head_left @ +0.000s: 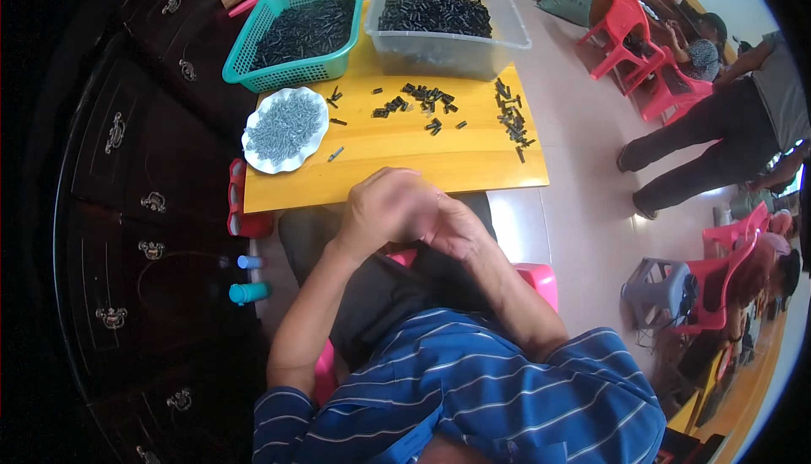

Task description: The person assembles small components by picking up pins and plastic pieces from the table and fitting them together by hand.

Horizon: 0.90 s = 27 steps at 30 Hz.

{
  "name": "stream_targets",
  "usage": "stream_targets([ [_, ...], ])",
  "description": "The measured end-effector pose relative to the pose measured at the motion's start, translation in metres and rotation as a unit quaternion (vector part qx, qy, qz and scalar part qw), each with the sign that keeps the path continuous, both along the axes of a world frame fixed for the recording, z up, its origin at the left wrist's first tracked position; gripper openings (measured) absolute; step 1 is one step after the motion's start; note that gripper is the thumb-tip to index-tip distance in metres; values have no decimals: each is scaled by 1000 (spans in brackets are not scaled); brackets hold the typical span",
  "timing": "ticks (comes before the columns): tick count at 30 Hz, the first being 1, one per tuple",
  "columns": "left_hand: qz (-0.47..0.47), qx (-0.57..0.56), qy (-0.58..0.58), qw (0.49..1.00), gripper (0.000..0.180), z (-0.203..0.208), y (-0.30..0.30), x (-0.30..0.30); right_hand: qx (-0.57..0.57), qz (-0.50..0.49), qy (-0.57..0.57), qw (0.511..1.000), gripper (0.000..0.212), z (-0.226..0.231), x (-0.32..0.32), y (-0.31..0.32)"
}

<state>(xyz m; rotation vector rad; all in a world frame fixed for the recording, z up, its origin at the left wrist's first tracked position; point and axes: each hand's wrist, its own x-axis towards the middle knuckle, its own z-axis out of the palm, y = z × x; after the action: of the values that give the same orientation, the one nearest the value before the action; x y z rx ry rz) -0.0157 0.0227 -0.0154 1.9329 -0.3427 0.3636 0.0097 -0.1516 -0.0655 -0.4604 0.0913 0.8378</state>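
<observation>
Just in front of the yellow table's near edge, my left hand (pixel 378 209) and my right hand (pixel 456 227) are brought together over my lap. Both have curled fingers that meet in a blurred patch, so whatever they may hold is hidden. Nearest to them on the table (pixel 380 173) lies a single small pin-like piece (pixel 336 154). Beside it a white scalloped plate (pixel 251 145) carries a heap of small silvery pieces (pixel 287 126). Farther off, short black cylindrical parts (pixel 427 97) lie loose in the middle, with more dark slim parts (pixel 510 118) along the right edge.
A turquoise basket (pixel 291 74) and a clear plastic bin (pixel 439 57), both holding many black parts, stand at the table's far side. Dark drawers (pixel 135 177) line the left. A teal bottle (pixel 249 293) is beside them. Other people and red chairs (pixel 621 33) are at right.
</observation>
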Motion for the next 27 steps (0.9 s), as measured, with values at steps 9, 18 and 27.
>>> stream_targets([
  [9, 14, -48, 7, 999, 20, 0, -2, 2, 68, 36, 77, 994, 15, -4, 6, 8],
  [18, 52, -45, 21, 997, 14, -10, 5, 7, -630, -193, -506, 557, 23, 29, 117, -29],
  [27, 54, -28, 9, 998, 13, -16, 10, 11, -746, -141, -541, 361, 23, 24, 174, -22],
])
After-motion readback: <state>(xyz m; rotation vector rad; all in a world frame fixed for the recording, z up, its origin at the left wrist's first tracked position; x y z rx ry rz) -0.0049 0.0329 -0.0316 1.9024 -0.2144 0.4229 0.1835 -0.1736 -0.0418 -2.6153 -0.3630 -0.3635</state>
